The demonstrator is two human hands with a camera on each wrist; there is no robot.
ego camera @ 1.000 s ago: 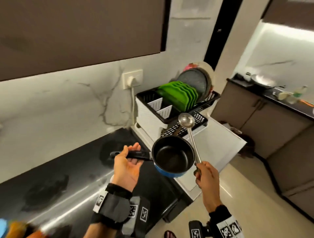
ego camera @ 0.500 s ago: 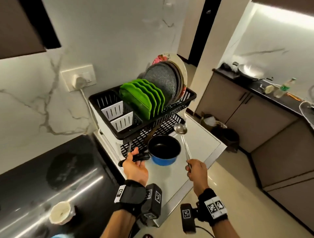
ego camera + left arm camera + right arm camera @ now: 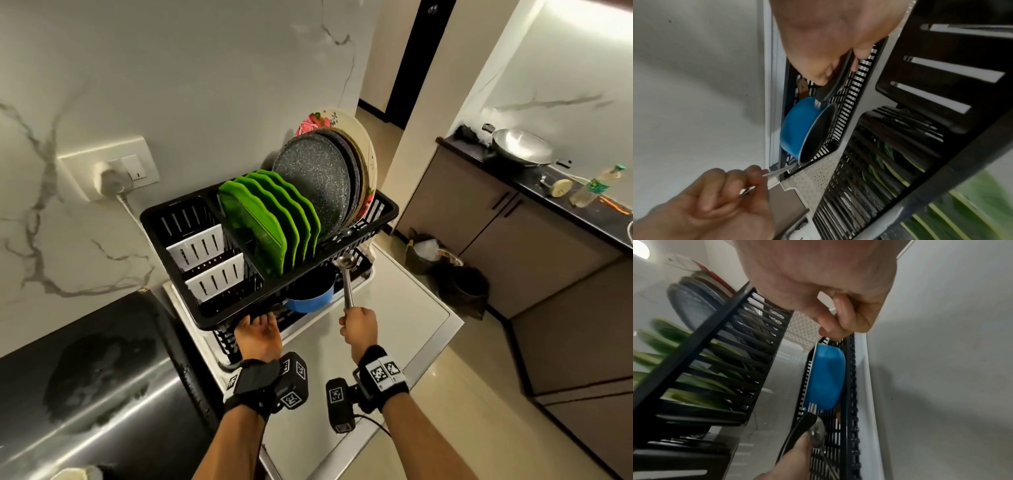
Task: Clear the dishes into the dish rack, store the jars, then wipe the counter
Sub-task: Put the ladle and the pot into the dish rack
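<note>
A blue saucepan (image 3: 310,298) with a black inside sits in the lower tier of the black two-tier dish rack (image 3: 387,209), half hidden under the upper basket. My left hand (image 3: 258,327) grips the saucepan's black handle (image 3: 838,78) at the rack's front edge. In the left wrist view the blue saucepan (image 3: 803,128) lies over the slotted lower shelf; I cannot tell whether it rests on it. My right hand (image 3: 358,322) holds a steel ladle (image 3: 346,274) by its handle, bowl up, just right of the saucepan. From the right wrist the saucepan (image 3: 826,378) shows beyond my curled fingers.
Green plates (image 3: 270,226), grey speckled plates (image 3: 315,178) and white cutlery holders (image 3: 205,260) fill the upper basket. A spoon (image 3: 818,434) lies on the lower shelf. The rack stands on a white appliance top (image 3: 404,308). A steel sink surface (image 3: 85,411) lies left, a bin (image 3: 459,291) right.
My left hand has pushed the saucepan forward from in front of the rack into the lower tier, under the upper basket. The ladle has moved forward with it, and the head view has closed in.
</note>
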